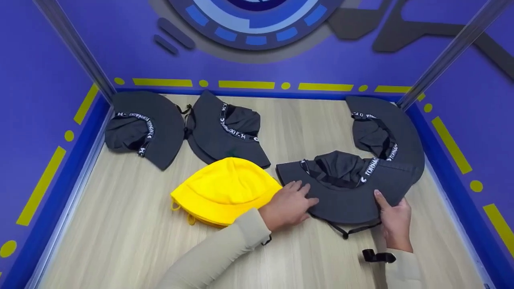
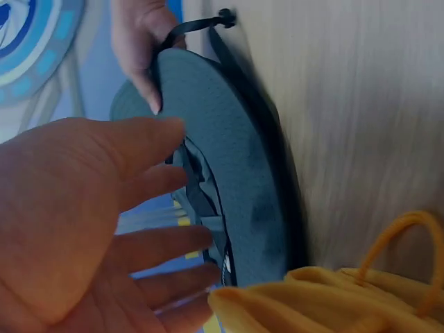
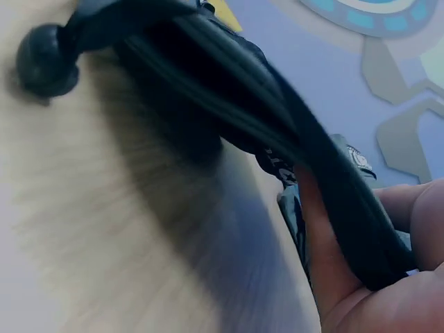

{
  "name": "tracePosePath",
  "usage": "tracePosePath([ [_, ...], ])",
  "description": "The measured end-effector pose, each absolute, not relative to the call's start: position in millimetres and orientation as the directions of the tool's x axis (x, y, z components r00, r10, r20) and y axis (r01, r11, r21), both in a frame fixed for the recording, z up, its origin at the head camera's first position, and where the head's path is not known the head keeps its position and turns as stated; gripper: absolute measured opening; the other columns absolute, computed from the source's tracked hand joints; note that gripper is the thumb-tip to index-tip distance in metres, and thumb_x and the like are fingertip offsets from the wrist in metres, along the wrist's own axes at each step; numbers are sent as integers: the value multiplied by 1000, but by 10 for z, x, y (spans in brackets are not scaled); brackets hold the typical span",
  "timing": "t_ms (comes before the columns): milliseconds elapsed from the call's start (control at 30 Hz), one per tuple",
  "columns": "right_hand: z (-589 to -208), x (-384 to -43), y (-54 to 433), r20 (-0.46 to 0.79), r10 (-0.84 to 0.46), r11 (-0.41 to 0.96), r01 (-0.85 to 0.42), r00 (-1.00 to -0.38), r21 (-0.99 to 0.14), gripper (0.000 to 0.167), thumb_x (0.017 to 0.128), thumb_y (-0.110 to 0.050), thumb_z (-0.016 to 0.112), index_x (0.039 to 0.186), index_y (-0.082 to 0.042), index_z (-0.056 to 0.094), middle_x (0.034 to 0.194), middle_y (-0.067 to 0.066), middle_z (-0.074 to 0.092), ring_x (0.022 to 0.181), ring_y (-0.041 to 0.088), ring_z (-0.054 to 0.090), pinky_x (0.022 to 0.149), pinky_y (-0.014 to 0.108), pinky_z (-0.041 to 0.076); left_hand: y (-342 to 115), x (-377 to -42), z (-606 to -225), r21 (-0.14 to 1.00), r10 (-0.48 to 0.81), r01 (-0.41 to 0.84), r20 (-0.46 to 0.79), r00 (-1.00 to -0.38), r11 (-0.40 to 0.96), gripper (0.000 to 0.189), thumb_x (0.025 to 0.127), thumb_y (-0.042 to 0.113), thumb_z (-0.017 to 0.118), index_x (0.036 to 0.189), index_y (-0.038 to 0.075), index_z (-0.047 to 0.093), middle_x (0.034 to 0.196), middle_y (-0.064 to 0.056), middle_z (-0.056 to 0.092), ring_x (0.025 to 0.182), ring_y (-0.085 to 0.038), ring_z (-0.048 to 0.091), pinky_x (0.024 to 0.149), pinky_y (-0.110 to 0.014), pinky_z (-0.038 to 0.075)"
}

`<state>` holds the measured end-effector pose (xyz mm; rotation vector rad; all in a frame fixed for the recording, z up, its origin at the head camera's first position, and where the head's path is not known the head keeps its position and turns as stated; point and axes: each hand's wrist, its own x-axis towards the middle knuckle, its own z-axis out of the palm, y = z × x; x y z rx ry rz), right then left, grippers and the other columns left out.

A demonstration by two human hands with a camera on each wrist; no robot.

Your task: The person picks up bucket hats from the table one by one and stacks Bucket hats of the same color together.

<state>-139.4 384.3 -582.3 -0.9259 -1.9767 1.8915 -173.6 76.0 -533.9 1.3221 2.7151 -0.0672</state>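
A dark grey bucket hat [image 1: 341, 204] with white lettering on its inner band lies crown-inward at the right of the table. My right hand [image 1: 395, 220] pinches its brim at the right, thumb on top. In the right wrist view a dark chin strap [image 3: 333, 187] runs across the brim by that hand. My left hand [image 1: 287, 204] is at the hat's left side, fingers spread over the brim edge. The left wrist view has these fingers extended, not curled round the brim [image 2: 229, 139]. Beside the left hand sits a yellow bucket hat [image 1: 229, 188], crown up.
Behind the gripped hat, another dark hat [image 1: 407, 132] lies partly overlapped by it. Two more dark hats, one at the far left [image 1: 164, 124] and one left of centre [image 1: 217, 140], lie near the back. Blue-purple panels [image 1: 257, 68] wall the wooden table [image 1: 120, 233].
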Motion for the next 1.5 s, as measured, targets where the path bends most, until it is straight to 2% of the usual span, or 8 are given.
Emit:
tracePosePath([
  [167, -5827, -1393, 3800, -200, 581, 199, 377, -789, -905, 67, 95, -35, 73, 151, -9, 48, 149, 12, 55, 115, 4, 58, 98, 14, 47, 837, -1752, -5398, -23, 728, 749, -214, -651, 662, 46, 101, 44, 61, 147, 41, 55, 160, -9, 45, 146, -40, 44, 123, -46, 34],
  [367, -5805, -1368, 3817, -111, 550, 453, 408, -827, -793, 80, 95, -39, 72, 154, 2, 36, 152, 29, 47, 140, 40, 46, 118, 52, 36, 844, -1749, -5455, -1, 683, 715, -294, -669, 699, 42, 102, 40, 57, 144, 46, 57, 162, -7, 44, 148, -41, 41, 124, -49, 30],
  [500, -5808, -1373, 3834, -45, 554, 557, 410, -831, -722, 97, 92, -37, 75, 158, 6, 19, 155, 36, 35, 146, 49, 35, 121, 58, 29, 838, -1756, -5468, -4, 685, 718, -294, -666, 696, 41, 102, 39, 56, 142, 46, 58, 160, -7, 46, 146, -41, 43, 123, -50, 32],
  [633, -5820, -1381, 3834, 16, 546, 601, 378, -837, -704, 109, 88, -29, 79, 162, 2, 5, 163, 35, 21, 151, 48, 25, 124, 58, 23, 833, -1764, -5466, -6, 689, 719, -283, -668, 695, 40, 103, 35, 55, 140, 46, 60, 158, -7, 49, 143, -41, 46, 121, -49, 34],
  [833, -5829, -1360, 3815, -9, 494, 694, 401, -869, -598, 86, 91, -31, 77, 158, -2, 32, 151, 42, 28, 139, 59, 26, 113, 65, 27, 859, -1768, -5458, -6, 678, 711, -298, -672, 703, 40, 102, 32, 54, 138, 47, 62, 157, -7, 50, 141, -39, 48, 119, -48, 35],
  [967, -5829, -1352, 3812, -36, 437, 758, 389, -899, -524, 74, 91, -36, 76, 147, 3, 48, 155, 45, 21, 137, 61, 21, 107, 66, 24, 887, -1778, -5452, 8, 670, 704, -313, -673, 710, 39, 103, 32, 55, 138, 45, 62, 157, -7, 50, 141, -39, 48, 119, -49, 34],
  [1200, -5824, -1396, 3797, -175, 342, 823, 384, -923, -419, 75, 96, -44, 67, 150, 3, 46, 164, 33, 18, 143, 60, 20, 107, 74, 23, 897, -1793, -5458, -5, 658, 696, -321, -681, 718, 38, 104, 32, 53, 139, 43, 63, 157, -7, 51, 141, -39, 49, 119, -48, 36],
  [1500, -5813, -1420, 3830, -193, 262, 878, 317, -945, -359, 76, 97, -45, 63, 147, 9, 45, 157, 39, 26, 138, 60, 27, 108, 73, 27, 1000, -1768, -5433, 36, 636, 662, -322, -701, 748, 40, 102, 35, 56, 141, 43, 60, 154, -8, 52, 139, -43, 50, 116, -53, 38],
])
